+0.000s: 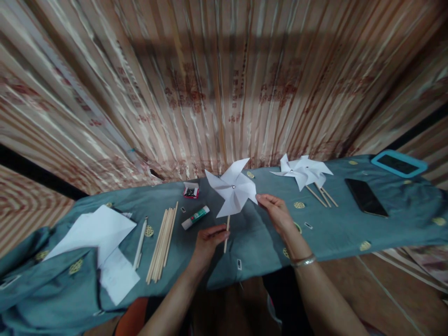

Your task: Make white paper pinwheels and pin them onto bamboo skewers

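A white paper pinwheel (pixel 234 192) with a pin at its centre stands upright over the middle of the table. Its thin wooden stick (pixel 227 233) is pinched between the thumb and fingers of my left hand (pixel 209 243). At the tip of the right-hand blade, my right hand (pixel 276 210) has its thumb and fingertips closed on the paper. To the left of the pinwheel lie a glue stick (pixel 195 217) and a small open box of pins (pixel 191 190).
Several wooden sticks (pixel 162 245) lie left, beside a white pen (pixel 140 242) and white paper sheets (pixel 101 233). More pinwheels (pixel 304 171) rest at the back right, near a black phone (pixel 366 197) and a blue-framed device (pixel 399 163). A striped curtain (pixel 224 84) hangs behind the cloth-covered table (pixel 336 228).
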A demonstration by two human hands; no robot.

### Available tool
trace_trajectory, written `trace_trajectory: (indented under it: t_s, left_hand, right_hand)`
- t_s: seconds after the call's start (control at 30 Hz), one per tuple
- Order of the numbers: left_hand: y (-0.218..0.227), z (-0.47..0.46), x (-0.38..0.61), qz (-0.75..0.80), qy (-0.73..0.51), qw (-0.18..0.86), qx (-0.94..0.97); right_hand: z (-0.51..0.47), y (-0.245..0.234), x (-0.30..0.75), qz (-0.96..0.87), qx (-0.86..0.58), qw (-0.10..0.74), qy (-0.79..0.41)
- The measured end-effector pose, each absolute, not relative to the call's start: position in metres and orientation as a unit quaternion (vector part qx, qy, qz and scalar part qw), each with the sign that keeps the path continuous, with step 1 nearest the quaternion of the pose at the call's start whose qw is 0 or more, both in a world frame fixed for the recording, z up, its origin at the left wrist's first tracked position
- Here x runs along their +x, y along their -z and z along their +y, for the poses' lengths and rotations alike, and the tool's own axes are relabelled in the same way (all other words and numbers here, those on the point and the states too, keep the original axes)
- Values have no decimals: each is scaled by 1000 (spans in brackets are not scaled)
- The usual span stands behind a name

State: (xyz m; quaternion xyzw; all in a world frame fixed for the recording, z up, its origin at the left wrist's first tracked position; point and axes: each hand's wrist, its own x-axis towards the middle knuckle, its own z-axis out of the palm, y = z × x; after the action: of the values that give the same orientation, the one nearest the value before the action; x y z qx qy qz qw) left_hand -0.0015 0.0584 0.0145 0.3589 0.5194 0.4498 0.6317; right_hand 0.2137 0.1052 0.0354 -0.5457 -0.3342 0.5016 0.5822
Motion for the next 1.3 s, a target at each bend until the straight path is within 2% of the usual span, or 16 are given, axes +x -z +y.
trace_trajectory:
  t_s: [0.8, 1.1, 1.2, 1.3]
  left_hand:
    - [-9, 61, 1, 528, -475, 609, 354]
    - [-9, 60, 3, 522, -474, 621, 343]
    - [-10, 61, 2, 522, -474, 626, 334]
    - [-10, 61, 2, 521, -472, 631, 327]
  right_hand:
    - [84, -43, 171, -408, -469, 480, -619]
    - [82, -44, 168, -484, -469, 448, -588]
    - [85, -44, 184, -493, -500, 471, -534]
    - [90, -44, 205, -447, -523, 556, -466]
